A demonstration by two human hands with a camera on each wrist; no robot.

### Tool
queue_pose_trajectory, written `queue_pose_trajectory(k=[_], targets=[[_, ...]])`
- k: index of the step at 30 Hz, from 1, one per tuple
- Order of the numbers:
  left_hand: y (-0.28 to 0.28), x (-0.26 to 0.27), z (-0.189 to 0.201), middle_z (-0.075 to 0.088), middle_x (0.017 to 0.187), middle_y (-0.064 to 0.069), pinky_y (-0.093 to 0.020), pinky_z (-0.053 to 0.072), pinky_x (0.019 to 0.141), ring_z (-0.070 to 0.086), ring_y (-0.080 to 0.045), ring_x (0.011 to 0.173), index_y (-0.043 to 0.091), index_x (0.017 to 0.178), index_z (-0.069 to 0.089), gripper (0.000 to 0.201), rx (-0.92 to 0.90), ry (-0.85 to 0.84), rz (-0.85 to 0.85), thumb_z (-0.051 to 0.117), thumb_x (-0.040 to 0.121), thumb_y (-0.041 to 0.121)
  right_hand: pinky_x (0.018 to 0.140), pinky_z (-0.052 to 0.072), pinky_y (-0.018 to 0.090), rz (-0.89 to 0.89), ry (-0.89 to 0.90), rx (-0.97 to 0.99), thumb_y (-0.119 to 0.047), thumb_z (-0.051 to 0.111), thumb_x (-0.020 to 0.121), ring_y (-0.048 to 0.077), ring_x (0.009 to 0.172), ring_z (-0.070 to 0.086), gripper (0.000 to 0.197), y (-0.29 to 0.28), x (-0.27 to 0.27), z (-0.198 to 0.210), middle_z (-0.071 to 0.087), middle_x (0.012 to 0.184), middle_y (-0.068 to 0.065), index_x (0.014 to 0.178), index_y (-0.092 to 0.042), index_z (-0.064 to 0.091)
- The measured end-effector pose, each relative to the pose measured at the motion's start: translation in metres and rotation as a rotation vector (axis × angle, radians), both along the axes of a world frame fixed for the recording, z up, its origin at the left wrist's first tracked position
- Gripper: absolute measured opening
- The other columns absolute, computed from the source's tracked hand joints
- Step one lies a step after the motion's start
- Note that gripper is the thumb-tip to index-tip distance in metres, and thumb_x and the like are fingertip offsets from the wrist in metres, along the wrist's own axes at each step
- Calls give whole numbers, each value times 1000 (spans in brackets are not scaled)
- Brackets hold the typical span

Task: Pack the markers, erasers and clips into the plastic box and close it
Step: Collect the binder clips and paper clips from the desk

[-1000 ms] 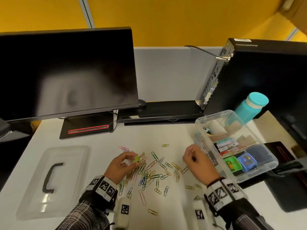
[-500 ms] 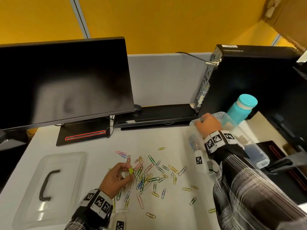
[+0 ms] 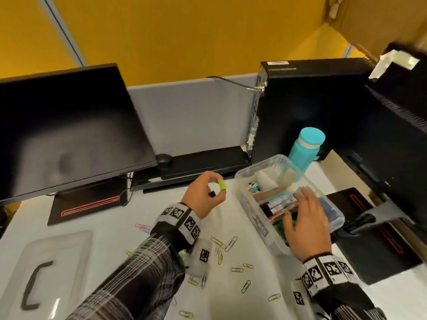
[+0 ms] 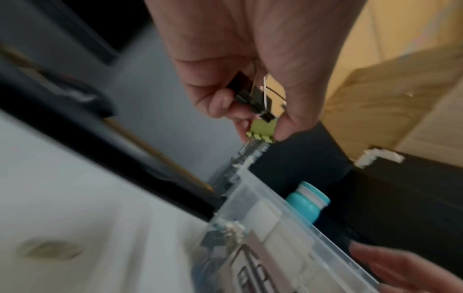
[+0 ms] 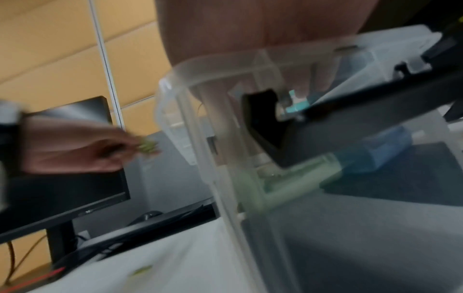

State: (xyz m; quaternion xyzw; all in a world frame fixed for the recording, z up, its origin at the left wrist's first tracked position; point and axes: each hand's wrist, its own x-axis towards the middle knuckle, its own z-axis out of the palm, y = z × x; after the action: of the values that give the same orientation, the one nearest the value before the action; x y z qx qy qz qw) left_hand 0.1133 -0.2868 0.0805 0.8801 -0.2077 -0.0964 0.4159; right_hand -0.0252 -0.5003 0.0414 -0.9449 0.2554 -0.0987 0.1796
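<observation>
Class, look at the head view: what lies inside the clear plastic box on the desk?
Inside the plastic box lie markers, a few small clips at the far end and something blue. The right hand covers the near part; only a bit of green shows.

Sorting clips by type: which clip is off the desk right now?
The green binder clip, pinched in the left hand beside the plastic box; the paper clips lie on the desk.

Lime-green clip (image 3: 222, 184), teal bottle (image 3: 306, 148), plaid sleeve (image 3: 147, 269)

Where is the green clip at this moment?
In the head view the green clip is pinched in the left hand, above the table, just left of the plastic box.
</observation>
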Motion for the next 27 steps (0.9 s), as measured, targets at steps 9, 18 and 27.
queue_pose_trajectory(k=[9,18,27], targets=[[-120,31,-15,46,122,-10,-38,41,89,44,-29,111,11,123,46,37,395,-194,-268,55,86,12,112,32,41,20,-64,30,-30,51,88,20,137,33,45,-1,-2,-5,39,147,0,132,-21,46],[-72,9,-4,42,138,-4,-27,36,100,44,-21,120,15,130,50,42,266,-338,-355,44,90,2,108,36,46,86,-123,50,-21,51,89,24,130,38,38,2,-5,1,44,140,3,126,-17,47],[140,-40,-63,54,116,8,-30,46,95,53,-11,106,28,109,60,28,437,-134,-56,51,90,10,66,48,23,773,-14,117,-28,39,88,11,86,57,21,75,-49,-22,56,94,-8,104,-24,52]])
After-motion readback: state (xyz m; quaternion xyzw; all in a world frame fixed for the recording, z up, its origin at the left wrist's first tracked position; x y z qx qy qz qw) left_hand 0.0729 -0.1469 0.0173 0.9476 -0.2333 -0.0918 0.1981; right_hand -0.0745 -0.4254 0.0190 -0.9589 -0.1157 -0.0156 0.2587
